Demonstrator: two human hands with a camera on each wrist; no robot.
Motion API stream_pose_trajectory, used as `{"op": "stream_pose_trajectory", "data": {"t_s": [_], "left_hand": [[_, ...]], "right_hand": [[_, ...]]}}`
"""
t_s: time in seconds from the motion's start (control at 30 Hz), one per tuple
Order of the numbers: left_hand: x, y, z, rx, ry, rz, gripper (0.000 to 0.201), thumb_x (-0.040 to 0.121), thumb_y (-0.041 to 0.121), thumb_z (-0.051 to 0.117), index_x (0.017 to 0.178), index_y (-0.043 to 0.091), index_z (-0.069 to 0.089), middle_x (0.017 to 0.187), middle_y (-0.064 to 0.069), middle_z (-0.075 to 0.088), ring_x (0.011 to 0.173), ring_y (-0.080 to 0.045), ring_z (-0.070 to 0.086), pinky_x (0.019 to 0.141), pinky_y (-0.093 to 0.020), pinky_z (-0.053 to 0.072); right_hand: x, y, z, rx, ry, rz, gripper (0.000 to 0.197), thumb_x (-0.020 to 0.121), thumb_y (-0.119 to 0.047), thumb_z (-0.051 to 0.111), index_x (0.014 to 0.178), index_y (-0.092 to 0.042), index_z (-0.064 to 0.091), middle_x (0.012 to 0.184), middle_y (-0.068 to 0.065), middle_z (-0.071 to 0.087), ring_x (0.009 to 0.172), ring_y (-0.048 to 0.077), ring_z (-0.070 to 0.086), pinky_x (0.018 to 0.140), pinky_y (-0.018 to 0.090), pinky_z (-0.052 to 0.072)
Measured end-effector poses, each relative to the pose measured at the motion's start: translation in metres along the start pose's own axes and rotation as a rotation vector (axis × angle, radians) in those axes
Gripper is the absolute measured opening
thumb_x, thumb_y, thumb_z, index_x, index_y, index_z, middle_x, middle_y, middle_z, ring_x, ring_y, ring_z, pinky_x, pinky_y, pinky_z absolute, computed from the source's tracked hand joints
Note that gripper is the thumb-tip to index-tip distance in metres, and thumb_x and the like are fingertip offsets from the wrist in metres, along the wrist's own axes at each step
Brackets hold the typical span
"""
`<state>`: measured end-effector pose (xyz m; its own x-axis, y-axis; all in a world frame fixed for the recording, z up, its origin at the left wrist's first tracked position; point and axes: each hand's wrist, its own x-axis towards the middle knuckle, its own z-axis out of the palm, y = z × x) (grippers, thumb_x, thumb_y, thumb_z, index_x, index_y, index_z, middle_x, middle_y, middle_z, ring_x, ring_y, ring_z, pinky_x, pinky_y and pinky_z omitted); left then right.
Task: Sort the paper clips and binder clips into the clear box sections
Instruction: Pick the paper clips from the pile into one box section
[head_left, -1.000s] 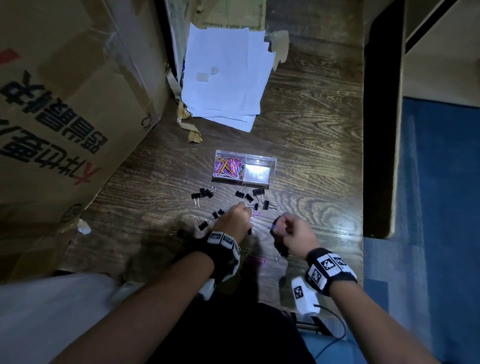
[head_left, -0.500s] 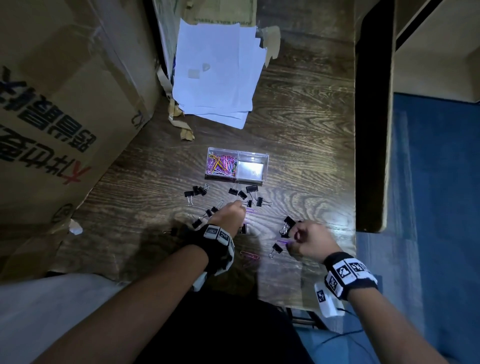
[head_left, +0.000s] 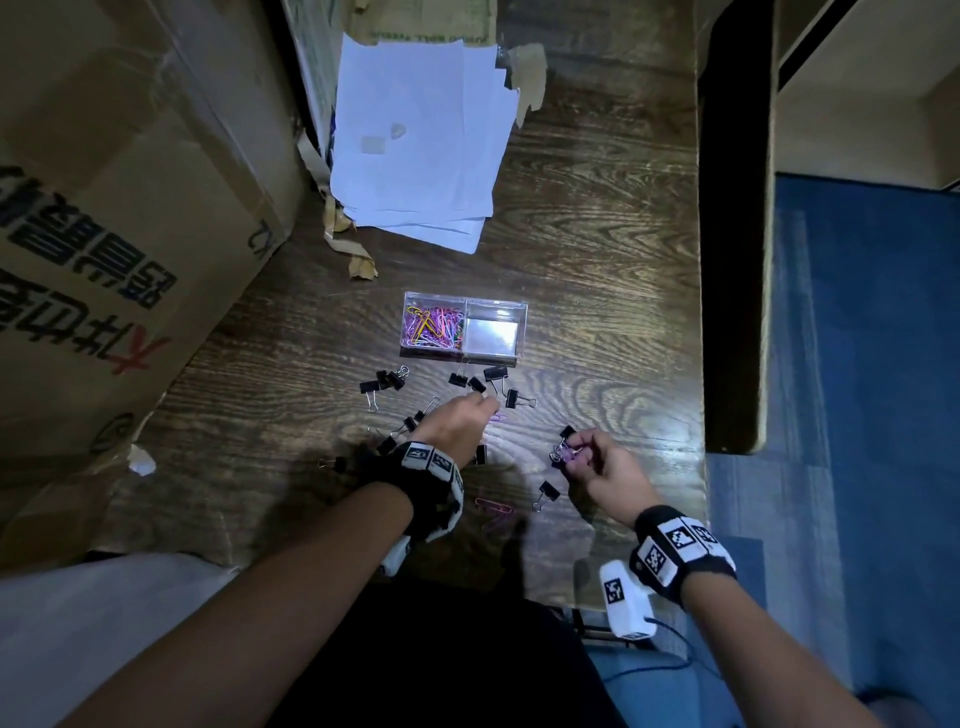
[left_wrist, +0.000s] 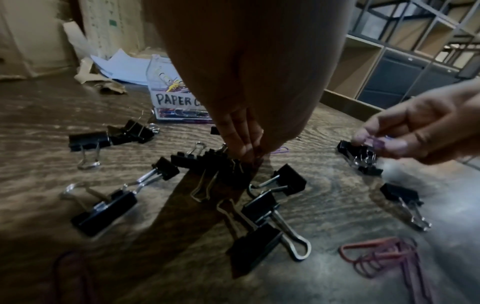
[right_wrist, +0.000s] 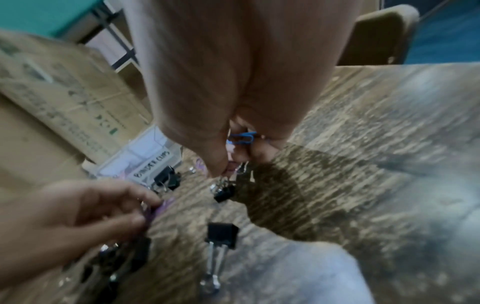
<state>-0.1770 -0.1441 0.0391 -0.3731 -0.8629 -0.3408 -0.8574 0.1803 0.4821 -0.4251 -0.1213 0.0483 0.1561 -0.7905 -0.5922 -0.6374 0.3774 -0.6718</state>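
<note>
Head view: sorting half done, with the clear box (head_left: 466, 325) at frame centre holding paper clips (head_left: 432, 326) in its left section and nothing in its right.
Black binder clips (head_left: 495, 373) lie scattered below the box. Left hand (head_left: 457, 423) pinches a purple clip; right hand (head_left: 597, 460), now further right than a second ago, pinches loose clips.

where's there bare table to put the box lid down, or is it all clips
Bare wood lies right of the clear box, out to the table's right edge, and left of it toward the cardboard box. Between the clear box and both hands it is crowded with binder clips.
</note>
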Motion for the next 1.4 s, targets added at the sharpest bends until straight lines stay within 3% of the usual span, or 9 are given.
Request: {"op": "stream_pose_trajectory", "data": {"t_s": [0.17, 0.27, 0.33, 0.5, 0.63, 0.73, 0.93, 1.13, 1.4], "left_hand": [[-0.002, 0.003, 0.004, 0.152, 0.016, 0.017, 0.032, 0.077, -0.010, 0.051, 0.103, 0.008, 0.055, 0.099, -0.014, 0.057, 0.092, -0.032, 0.060, 0.074, -0.043, 0.052], [-0.003, 0.004, 0.001, 0.208, -0.015, 0.006, 0.029, 0.081, -0.009, 0.044, 0.104, 0.005, 0.053, 0.106, -0.017, 0.055, 0.097, -0.033, 0.058, 0.079, -0.044, 0.052], [-0.001, 0.002, -0.002, 0.193, -0.051, -0.012, 0.026, 0.087, -0.005, 0.041, 0.109, 0.001, 0.053, 0.115, -0.019, 0.051, 0.103, -0.035, 0.054, 0.084, -0.045, 0.048], [-0.003, 0.000, -0.003, 0.209, -0.032, 0.004, 0.030, 0.080, -0.012, 0.039, 0.103, -0.001, 0.053, 0.113, -0.019, 0.052, 0.102, -0.033, 0.055, 0.088, -0.040, 0.047], [-0.006, -0.003, -0.002, 0.232, -0.073, 0.024, 0.024, 0.078, -0.007, 0.045, 0.099, 0.004, 0.053, 0.107, -0.018, 0.055, 0.095, -0.032, 0.059, 0.085, -0.036, 0.048], [-0.008, 0.000, 0.002, 0.212, -0.099, -0.003, 0.018, 0.080, 0.004, 0.050, 0.097, 0.006, 0.053, 0.104, -0.015, 0.055, 0.096, -0.032, 0.058, 0.083, -0.039, 0.050], [-0.007, 0.010, 0.003, 0.260, -0.090, -0.095, 0.022, 0.083, 0.010, 0.060, 0.104, 0.006, 0.053, 0.115, -0.014, 0.053, 0.106, -0.029, 0.055, 0.091, -0.037, 0.047], [-0.004, -0.003, 0.010, 0.357, -0.178, -0.090, 0.027, 0.052, -0.003, 0.072, 0.072, 0.010, 0.059, 0.073, -0.010, 0.064, 0.064, -0.023, 0.066, 0.052, -0.028, 0.056], [-0.021, -0.006, 0.001, 0.153, -0.105, -0.099, 0.024, 0.095, 0.008, 0.042, 0.117, 0.004, 0.051, 0.115, -0.020, 0.057, 0.105, -0.037, 0.056, 0.086, -0.040, 0.045]], "right_hand": [[0.001, -0.019, 0.006, 0.143, -0.106, 0.100, 0.018, 0.098, -0.006, 0.047, 0.095, -0.013, 0.064, 0.078, 0.000, 0.058, 0.067, 0.012, 0.049, 0.056, 0.013, 0.039], [0.004, -0.026, 0.012, 0.115, -0.130, 0.128, 0.023, 0.096, -0.017, 0.045, 0.083, -0.025, 0.061, 0.085, -0.007, 0.059, 0.091, 0.018, 0.052, 0.078, 0.023, 0.038], [0.002, -0.033, 0.016, 0.038, -0.149, 0.114, 0.024, 0.097, -0.021, 0.043, 0.103, -0.022, 0.065, 0.103, -0.006, 0.059, 0.104, 0.016, 0.050, 0.090, 0.025, 0.035], [-0.004, -0.044, 0.030, -0.253, -0.221, -0.034, 0.020, 0.090, -0.020, 0.047, 0.073, -0.016, 0.054, 0.069, 0.001, 0.059, 0.075, 0.024, 0.060, 0.062, 0.027, 0.040], [-0.011, -0.056, 0.041, -0.364, -0.305, -0.179, 0.004, 0.082, -0.024, 0.058, 0.080, -0.028, 0.057, 0.078, -0.005, 0.062, 0.071, 0.011, 0.056, 0.066, 0.021, 0.045], [-0.013, -0.055, 0.051, -0.503, -0.341, -0.257, 0.036, 0.071, -0.049, 0.069, 0.099, -0.028, 0.058, 0.095, -0.005, 0.067, 0.079, 0.014, 0.064, 0.070, 0.027, 0.052], [-0.013, -0.064, 0.062, -0.613, -0.283, -0.282, 0.027, 0.084, -0.026, 0.060, 0.110, -0.022, 0.065, 0.109, 0.007, 0.069, 0.096, 0.029, 0.066, 0.076, 0.030, 0.051], [-0.005, -0.053, 0.062, -0.704, -0.241, -0.269, 0.014, 0.078, -0.016, 0.050, 0.088, -0.016, 0.060, 0.098, 0.010, 0.064, 0.090, 0.032, 0.063, 0.072, 0.035, 0.053], [0.008, -0.038, 0.059, -0.432, -0.143, -0.173, 0.010, 0.090, -0.027, 0.059, 0.089, -0.018, 0.055, 0.096, 0.002, 0.051, 0.087, 0.018, 0.051, 0.075, 0.025, 0.036]]}}
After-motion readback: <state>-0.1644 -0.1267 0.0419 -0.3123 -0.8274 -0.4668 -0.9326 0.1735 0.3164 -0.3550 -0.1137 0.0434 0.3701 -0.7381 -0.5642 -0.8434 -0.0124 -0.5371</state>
